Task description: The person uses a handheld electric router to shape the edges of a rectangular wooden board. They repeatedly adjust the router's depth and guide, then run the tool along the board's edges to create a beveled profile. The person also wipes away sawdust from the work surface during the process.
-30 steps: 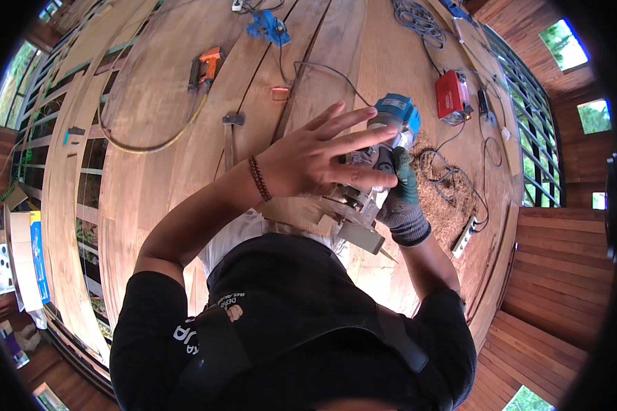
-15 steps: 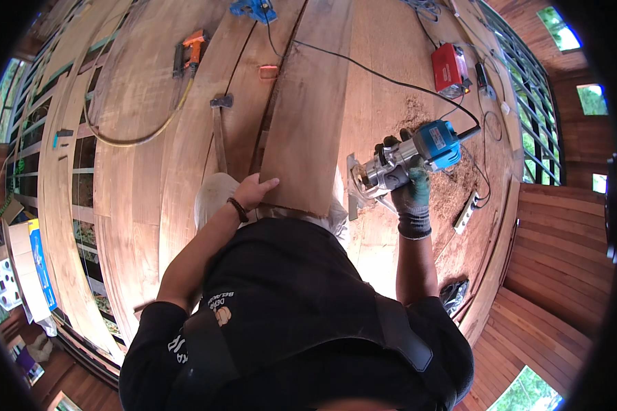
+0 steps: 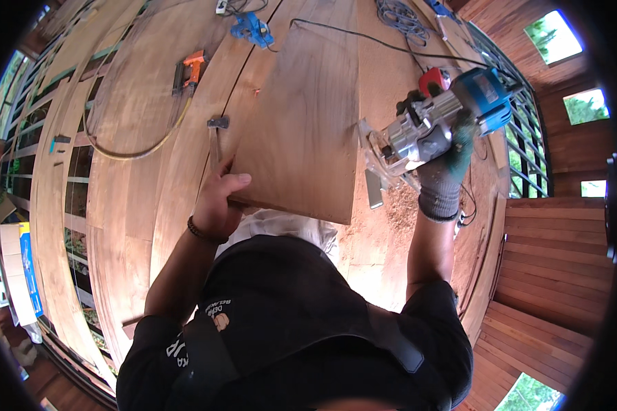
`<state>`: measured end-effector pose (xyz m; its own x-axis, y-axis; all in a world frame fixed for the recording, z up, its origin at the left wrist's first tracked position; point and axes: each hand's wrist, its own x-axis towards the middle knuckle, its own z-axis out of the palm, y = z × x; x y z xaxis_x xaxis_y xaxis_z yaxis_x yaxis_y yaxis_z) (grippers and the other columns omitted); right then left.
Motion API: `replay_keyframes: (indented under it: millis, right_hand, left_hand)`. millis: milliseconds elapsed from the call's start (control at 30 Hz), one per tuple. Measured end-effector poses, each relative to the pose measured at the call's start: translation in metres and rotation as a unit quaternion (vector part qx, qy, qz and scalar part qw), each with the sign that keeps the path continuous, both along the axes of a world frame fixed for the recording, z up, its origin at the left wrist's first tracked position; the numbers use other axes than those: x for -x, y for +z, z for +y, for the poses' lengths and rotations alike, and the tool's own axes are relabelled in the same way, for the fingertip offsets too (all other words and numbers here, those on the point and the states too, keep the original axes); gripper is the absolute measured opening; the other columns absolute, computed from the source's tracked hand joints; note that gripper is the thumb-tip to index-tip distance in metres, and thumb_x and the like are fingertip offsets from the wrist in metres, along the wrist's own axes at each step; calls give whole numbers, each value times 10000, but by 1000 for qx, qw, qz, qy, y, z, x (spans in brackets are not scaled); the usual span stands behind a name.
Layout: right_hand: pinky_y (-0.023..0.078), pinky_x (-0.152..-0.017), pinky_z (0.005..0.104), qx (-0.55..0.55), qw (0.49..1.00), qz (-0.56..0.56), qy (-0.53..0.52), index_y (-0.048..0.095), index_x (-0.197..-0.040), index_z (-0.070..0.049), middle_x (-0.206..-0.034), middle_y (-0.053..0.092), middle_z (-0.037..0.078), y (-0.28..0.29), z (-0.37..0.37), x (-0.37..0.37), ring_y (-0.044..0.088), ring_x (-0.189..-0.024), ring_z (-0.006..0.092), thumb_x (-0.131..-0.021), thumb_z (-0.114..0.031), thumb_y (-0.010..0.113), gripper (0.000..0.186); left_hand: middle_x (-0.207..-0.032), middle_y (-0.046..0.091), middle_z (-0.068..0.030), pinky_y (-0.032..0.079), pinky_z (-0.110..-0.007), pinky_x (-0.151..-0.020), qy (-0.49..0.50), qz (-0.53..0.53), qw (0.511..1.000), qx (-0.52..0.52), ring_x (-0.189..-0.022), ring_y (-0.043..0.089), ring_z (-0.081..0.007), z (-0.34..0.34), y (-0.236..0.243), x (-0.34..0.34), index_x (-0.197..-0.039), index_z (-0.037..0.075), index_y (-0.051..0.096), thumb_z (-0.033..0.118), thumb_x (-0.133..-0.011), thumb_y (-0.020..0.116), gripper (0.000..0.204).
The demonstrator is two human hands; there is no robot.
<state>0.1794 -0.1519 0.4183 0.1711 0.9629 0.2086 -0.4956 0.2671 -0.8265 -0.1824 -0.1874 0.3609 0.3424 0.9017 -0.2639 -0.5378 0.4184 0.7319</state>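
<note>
My bare left hand (image 3: 221, 198) grips the near left corner of a wide wooden plank (image 3: 301, 137), thumb on top and the other fingers at its edge or beneath. The plank is raised toward me and stretches away up the view. In my right hand (image 3: 451, 154), gloved in grey and green, is a blue and silver trim router (image 3: 435, 120) with a clear guard at its base. I hold it tilted, its base facing the plank's right edge with a small gap between. On the floor under the router lies a dark flat rectangular thing (image 3: 375, 188).
A hammer (image 3: 218, 122) and an orange nail gun (image 3: 190, 72) with a yellow hose lie to the left. Farther off are a blue power tool (image 3: 251, 29), a red box-shaped device (image 3: 434, 81) and coiled cable (image 3: 401, 20). Sawdust (image 3: 404, 209) covers boards at right. Gaps show between joists at far left.
My left hand has lifted the plank's near end, which now looks larger and closer. My right hand has raised the router up and to the right, still beside the plank's edge.
</note>
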Motion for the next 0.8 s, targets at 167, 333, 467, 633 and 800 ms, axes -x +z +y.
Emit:
replay_keyframes:
  millis: [167,333,467,633,800]
  right_hand:
    - [581,-986,447,-89,996,1,-26,553,-1427,-54,-1347,640,109,62,29,1,668,-1167,276,-975,-347,723,565]
    - [608,-868,352,-90,992,-47,-77,661,-1349,-73,-1228,711,71,100,59,-2,708,-1029,190,-953,-271,738,449]
    - [617,-880,381,-109,991,-63,-43,586,-1396,-87,-1255,684,99,116,69,-10,705,-1061,225,-945,-255,766,514]
    - [609,-681,300,-81,993,-85,-27,633,-1339,-117,-1050,716,41,130,76,-10,701,-767,147,-959,-283,749,431]
    - [490,-556,244,-97,991,-85,-26,643,-1248,-153,-833,619,-25,146,69,-1,594,-624,90,-1024,-318,670,280]
  left_hand:
    - [-1366,626,-188,594,-446,-953,-11,-76,991,-108,-1178,684,-295,15,51,-4,-1494,-57,409,170,-965,559,595]
    - [-1370,640,-180,625,-453,-940,-18,-109,984,-141,-1181,696,-304,28,86,-8,-1471,-38,453,202,-999,539,536]
    - [-1345,663,-169,638,-472,-938,-21,-126,980,-152,-1176,700,-321,38,99,-9,-1426,-27,513,228,-1018,534,482]
    - [-1278,698,-149,631,-504,-941,-24,-150,978,-140,-1141,714,-320,43,102,-10,-1249,28,650,214,-1017,557,312]
    - [-1198,730,-104,623,-528,-935,-12,-149,979,-136,-1096,730,-320,48,107,-8,-1126,83,699,205,-1025,564,208]
